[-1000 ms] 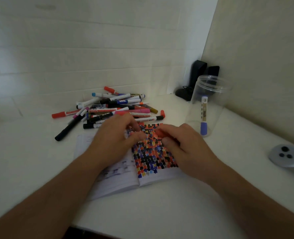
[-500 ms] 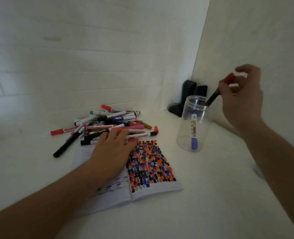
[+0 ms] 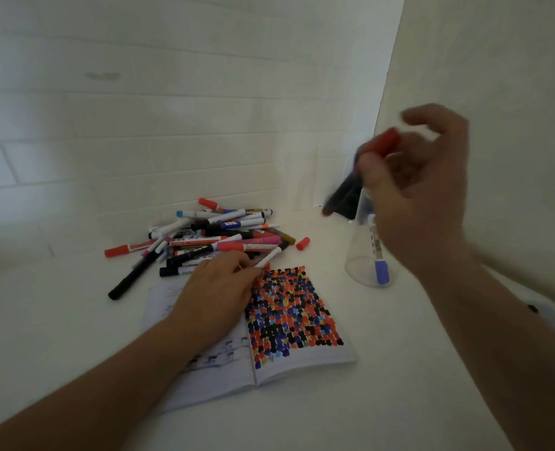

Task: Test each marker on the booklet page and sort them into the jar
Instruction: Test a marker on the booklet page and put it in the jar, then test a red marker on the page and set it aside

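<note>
A white table (image 3: 58, 336) fills the bottom of the view. It ends at a white brick wall (image 3: 139, 125) at the back and a plain wall (image 3: 497, 60) on the right, and the two walls meet in a corner. The near part of the table and its left side are bare, with lots of room there.

An open booklet (image 3: 302, 362) lies flat in the middle. Its right page is covered in little dots of red, black, blue and yellow. Its left page has small print on it.

Behind the booklet is a big messy pile of markers (image 3: 211, 239), lying across each other. One black marker (image 3: 133, 278) sticks out to the left. A loose red cap (image 3: 302, 243) lies just to the right of the pile.

The left hand (image 3: 217, 288) lies on the left page, fingers reaching the pile, and it pinches a white marker (image 3: 271, 257).

A clear jar (image 3: 357, 255) stands to the right of the booklet, near the corner. Inside it one marker with a blue cap (image 3: 381, 271) stands cap down.

The right hand (image 3: 419, 190) is up in the air over the jar and looks blurry. Its fingers hold a dark marker with a red cap (image 3: 383, 143), tilted, with the red end up. The lower end is a blur beside the top of the jar, so I cannot tell if it is inside.
</note>
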A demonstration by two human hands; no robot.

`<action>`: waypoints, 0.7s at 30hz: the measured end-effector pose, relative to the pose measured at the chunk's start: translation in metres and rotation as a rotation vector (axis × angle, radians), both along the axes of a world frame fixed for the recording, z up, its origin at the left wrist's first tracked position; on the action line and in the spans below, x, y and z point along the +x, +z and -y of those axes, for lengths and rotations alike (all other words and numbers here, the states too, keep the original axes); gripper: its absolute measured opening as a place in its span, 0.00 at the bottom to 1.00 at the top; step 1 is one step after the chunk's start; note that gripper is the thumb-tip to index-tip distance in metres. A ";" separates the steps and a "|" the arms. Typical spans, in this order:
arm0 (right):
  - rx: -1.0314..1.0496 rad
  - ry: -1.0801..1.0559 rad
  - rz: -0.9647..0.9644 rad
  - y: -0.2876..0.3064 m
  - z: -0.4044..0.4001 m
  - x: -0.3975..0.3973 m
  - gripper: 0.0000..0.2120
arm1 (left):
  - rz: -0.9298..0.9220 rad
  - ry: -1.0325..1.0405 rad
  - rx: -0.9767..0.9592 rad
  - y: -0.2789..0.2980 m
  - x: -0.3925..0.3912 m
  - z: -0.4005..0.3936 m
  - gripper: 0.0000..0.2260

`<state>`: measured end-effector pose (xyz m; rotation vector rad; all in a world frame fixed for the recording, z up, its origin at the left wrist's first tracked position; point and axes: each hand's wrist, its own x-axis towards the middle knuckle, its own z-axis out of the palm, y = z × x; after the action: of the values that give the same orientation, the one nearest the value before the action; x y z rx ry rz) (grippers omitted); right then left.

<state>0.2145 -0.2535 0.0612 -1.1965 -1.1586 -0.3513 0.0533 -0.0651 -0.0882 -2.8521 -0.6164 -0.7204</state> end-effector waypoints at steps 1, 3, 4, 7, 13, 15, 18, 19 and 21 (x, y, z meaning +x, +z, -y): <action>-0.111 0.083 -0.032 -0.007 -0.010 -0.011 0.24 | 0.095 0.006 -0.057 0.003 -0.004 0.001 0.13; -0.381 0.166 -0.096 -0.032 -0.032 -0.023 0.20 | 0.287 -0.005 -0.309 0.017 -0.015 0.009 0.11; -0.483 0.183 -0.139 -0.048 -0.041 -0.028 0.17 | 0.370 -0.042 -0.528 0.027 -0.020 0.015 0.11; -0.544 0.286 -0.368 -0.089 -0.059 -0.038 0.12 | 0.379 -0.183 -0.914 0.048 -0.032 0.028 0.12; -0.734 0.290 -0.281 -0.110 -0.081 -0.031 0.18 | 0.161 -0.058 -1.005 0.034 -0.067 0.024 0.18; -0.887 0.224 -0.095 -0.118 -0.084 -0.039 0.15 | 0.119 -0.037 -0.942 0.031 -0.067 0.029 0.19; -0.857 0.165 -0.059 -0.121 -0.084 -0.048 0.12 | 0.145 -0.004 -0.879 0.030 -0.052 0.037 0.30; -0.829 0.168 -0.092 -0.119 -0.081 -0.049 0.11 | 0.167 0.009 -0.877 0.028 -0.047 0.039 0.32; -0.789 0.226 -0.179 -0.117 -0.076 -0.044 0.07 | 0.182 0.041 -0.862 0.025 -0.043 0.040 0.30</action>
<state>0.1709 -0.1775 -0.0560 -1.7039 -1.2979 0.4249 0.0103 -0.1053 -0.0627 -3.5272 -1.2702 -0.8738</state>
